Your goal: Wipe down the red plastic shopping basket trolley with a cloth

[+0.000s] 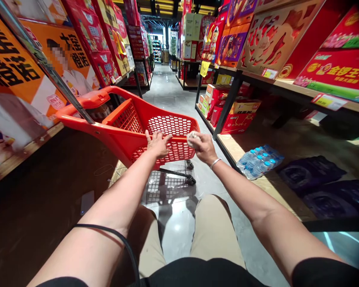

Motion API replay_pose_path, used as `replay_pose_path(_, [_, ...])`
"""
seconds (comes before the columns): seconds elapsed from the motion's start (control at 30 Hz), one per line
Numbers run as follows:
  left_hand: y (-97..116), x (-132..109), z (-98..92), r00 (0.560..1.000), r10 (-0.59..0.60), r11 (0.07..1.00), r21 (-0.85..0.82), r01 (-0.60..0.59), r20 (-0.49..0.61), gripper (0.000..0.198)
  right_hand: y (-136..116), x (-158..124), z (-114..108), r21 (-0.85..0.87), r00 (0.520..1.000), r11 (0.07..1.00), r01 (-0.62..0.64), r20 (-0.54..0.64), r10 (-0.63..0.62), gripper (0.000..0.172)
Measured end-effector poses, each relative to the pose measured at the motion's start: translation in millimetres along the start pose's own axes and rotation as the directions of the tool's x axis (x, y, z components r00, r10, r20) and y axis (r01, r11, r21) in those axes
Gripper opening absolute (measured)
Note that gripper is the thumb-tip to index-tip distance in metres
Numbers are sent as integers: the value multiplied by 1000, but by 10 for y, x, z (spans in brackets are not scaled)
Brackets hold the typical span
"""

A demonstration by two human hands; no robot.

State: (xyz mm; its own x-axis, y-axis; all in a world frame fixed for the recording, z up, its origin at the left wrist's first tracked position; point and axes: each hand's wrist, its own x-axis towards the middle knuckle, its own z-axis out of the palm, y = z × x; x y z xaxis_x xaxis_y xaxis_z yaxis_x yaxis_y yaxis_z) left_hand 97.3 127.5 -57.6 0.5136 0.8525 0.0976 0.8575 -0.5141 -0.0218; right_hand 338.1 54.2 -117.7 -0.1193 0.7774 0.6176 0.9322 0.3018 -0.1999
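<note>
A red plastic shopping cart stands side-on before me, with honeycomb-holed walls and a thick rim. My left hand rests on the near side rim, its fingers spread over the top edge. At the cart's right-hand end, my right hand is closed around a crumpled whitish cloth. The cloth touches the rim's corner. Part of the cloth is hidden by the fingers. A pale band circles my right wrist.
Shelves with red gift boxes line the right side. A shrink-wrapped pack of water bottles lies on the low shelf. Left stands an orange printed display, with a phone-like object below. A black cable crosses my left arm. The aisle floor runs ahead.
</note>
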Motion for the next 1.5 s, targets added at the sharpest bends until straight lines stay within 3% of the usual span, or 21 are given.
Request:
replay_pose_path(0.07, [150,11,13,1000,3,1000,-27,-2,21,70,-25,177,-74,2,987,987,-160,-25,160,54])
replay_pose_path(0.13, [293,14,33,999,29,999,-43,-27,38,79,-129,292,-43,-35,944,945,-326,35,327,61])
replay_pose_path(0.2, [384,10,59,998,56,998,-44,-54,42,84,-271,347,43,-62,916,920,-388,82,392,61])
replay_pose_path(0.3, [398,-1,96,996,80,995,-55,-78,32,79,-382,371,130,-3,962,967,-254,97,253,60])
replay_pose_path(0.4, [335,-2,117,995,100,991,-95,-99,7,77,-215,342,78,44,986,993,-108,133,101,57])
replay_pose_path(0.57, [300,35,115,995,97,983,-161,-92,25,74,296,246,-75,66,975,990,-123,196,108,57])
replay_pose_path(0.67, [321,43,108,996,85,979,-186,-78,32,71,382,253,-86,99,967,986,-138,228,113,55])
replay_pose_path(0.87, [314,-35,127,995,95,983,-158,-91,17,73,161,184,-120,65,962,987,-149,241,129,46])
replay_pose_path(1.03, [267,-63,106,992,121,986,-120,-115,43,78,-214,5,-81,-69,965,970,-231,112,238,46])
replay_pose_path(1.13, [232,-47,68,989,132,987,-105,-125,65,74,-368,-125,57,-159,978,971,-177,84,192,46])
replay_pose_path(1.23, [196,-38,39,990,125,987,-113,-117,65,71,-355,-328,223,-201,969,979,-41,229,88,41])
replay_pose_path(1.37, [154,-50,21,994,105,984,-149,-98,42,71,-208,-658,347,-84,854,981,175,509,-108,38])
replay_pose_path(1.43, [138,-50,22,994,100,982,-167,-92,40,72,-164,-741,317,-59,833,979,195,536,-134,38])
replay_pose_path(1.5, [129,-36,32,995,99,979,-185,-91,34,70,-157,-711,214,-60,856,981,183,501,-129,39])
